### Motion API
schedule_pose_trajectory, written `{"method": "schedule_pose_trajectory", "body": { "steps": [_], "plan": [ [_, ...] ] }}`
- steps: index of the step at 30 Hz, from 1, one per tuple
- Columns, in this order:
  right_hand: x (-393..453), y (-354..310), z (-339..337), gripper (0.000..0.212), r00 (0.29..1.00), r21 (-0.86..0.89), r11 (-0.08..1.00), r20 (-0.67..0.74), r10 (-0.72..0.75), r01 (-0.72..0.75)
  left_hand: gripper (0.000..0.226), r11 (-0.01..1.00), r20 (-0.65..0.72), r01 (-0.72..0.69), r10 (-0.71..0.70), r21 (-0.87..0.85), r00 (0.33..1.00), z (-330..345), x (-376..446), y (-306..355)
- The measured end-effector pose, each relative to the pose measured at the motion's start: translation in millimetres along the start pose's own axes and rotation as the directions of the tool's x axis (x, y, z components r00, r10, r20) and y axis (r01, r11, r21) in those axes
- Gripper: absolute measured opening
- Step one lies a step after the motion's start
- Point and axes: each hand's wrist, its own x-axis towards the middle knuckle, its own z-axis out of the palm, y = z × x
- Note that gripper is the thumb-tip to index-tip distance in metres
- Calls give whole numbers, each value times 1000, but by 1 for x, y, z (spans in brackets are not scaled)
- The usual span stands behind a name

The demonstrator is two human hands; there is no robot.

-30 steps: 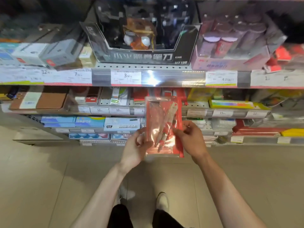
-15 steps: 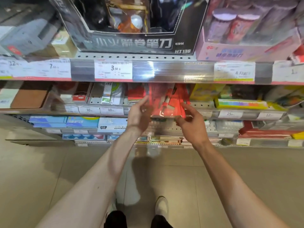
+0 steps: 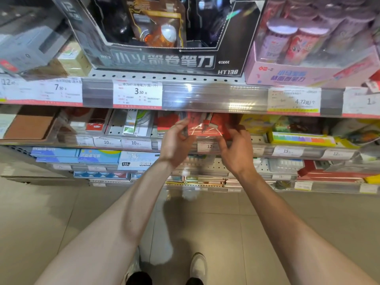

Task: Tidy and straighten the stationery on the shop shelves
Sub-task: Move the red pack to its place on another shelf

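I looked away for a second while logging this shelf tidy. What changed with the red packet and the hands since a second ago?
The red packet went from mid-air below the shelves up and forward onto the second shelf, among the other red packs. The left hand and right hand both went with it and still touch its edges. The boxes above stayed put.

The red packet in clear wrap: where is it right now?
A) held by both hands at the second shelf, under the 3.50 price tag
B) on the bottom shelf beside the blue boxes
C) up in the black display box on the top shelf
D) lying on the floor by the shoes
A: the left hand and right hand hold the red packet at the second shelf, below the 3.50 price tag.
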Motion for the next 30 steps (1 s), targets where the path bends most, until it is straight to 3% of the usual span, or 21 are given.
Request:
{"method": "schedule_pose_trajectory", "body": {
  "steps": [6, 14, 18, 25, 28, 30],
  "plan": [
    [-1, 11, 10, 29, 993, -142, 986, -61, -100, 91, 48, 940, -26, -140, 156, 310, 987, 1, 3, 4],
    [11, 5, 10, 33, 994, -184, 980, -65, -86, 72, 43, 926, -53, -141, 170, 351, 984, 1, 10, 13],
    [12, 8, 10, 33, 996, -209, 974, -15, -88, 83, 44, 939, -1, -149, 157, 310, 988, 1, 7, 12],
    [1, 7, 0, 34, 998, 56, 997, -36, -46, 48, 44, 968, 35, -66, 60, 241, 998, -2, -7, 18],
    [-15, 4, -9, 35, 996, 164, 985, -74, -40, 52, 48, 993, -47, 24, -19, 117, 999, -8, -25, 25],
    [-30, 0, -15, 33, 996, 240, 969, -82, -29, 48, 45, 989, -93, -14, 29, 150, 995, -15, -43, 27]
  ]
}}
